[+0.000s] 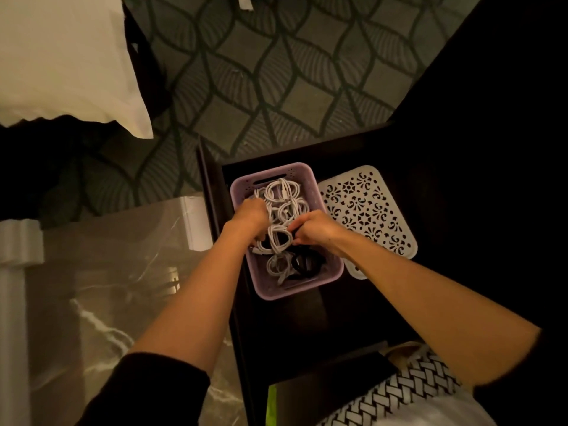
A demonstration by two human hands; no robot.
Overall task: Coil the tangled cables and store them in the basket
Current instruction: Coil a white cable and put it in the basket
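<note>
A lilac plastic basket (299, 172) stands on a dark surface. Inside lie several coiled white cables (282, 190) and a coiled black cable (304, 262) at the near right. Both my hands reach into the basket. My left hand (250, 215) is at the basket's left side, fingers curled down among the white coils. My right hand (313, 227) is at the middle right, fingertips pinching at a white coil (279, 238) that lies between the two hands. What exactly each hand grips is hidden by the fingers.
A white perforated basket lid (367, 210) lies flat just right of the basket. A marble-patterned top (107, 272) is to the left, patterned carpet (261, 72) beyond, and a white pillow (61, 56) at the upper left.
</note>
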